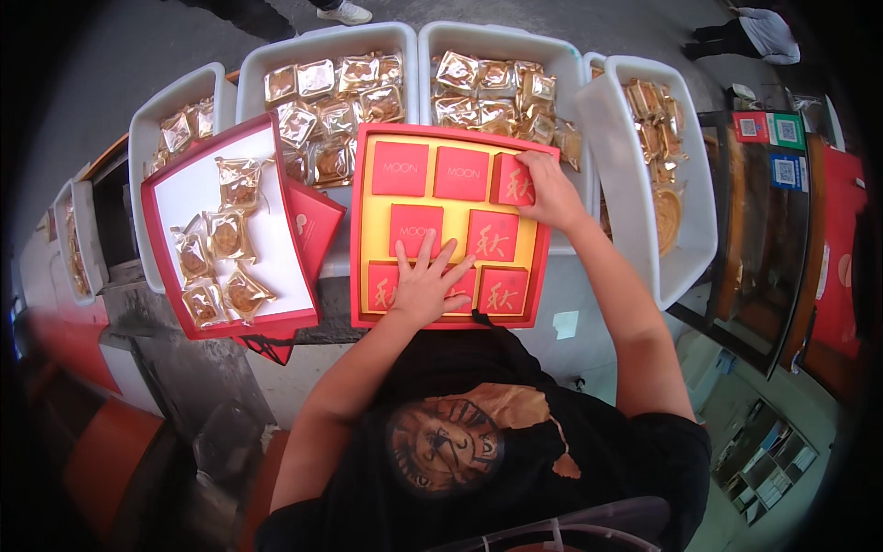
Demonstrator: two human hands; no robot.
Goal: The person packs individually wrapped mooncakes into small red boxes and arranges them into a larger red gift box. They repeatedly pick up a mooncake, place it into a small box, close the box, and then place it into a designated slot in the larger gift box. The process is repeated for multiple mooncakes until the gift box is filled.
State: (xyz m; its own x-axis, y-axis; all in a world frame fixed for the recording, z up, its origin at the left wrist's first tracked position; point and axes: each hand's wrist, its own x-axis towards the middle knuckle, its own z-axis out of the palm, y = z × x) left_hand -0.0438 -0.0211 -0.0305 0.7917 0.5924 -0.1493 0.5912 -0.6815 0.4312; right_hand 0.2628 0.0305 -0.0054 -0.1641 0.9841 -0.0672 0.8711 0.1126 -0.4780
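In front of me lies a large red gift box [361, 175] with a yellow insert, holding several small square red boxes, some with gold characters on top. My left hand [423, 287] is spread with its fingers apart, resting on the small boxes of the near row. My right hand [555, 195] grips the small red box [509, 182] in the far right corner, which sits slightly tilted; my palm hides part of it. To the left, a red lid [294, 225] with a white inside carries several mooncakes [230, 237] in clear and gold wrappers.
White plastic bins [416, 74] stand along the far side, filled with wrapped mooncakes. Another white bin [688, 212] is tilted at the right. Under the lid shows a red bag [315, 221]. A glass cabinet [745, 239] stands farther right. Two people are partly visible beyond.
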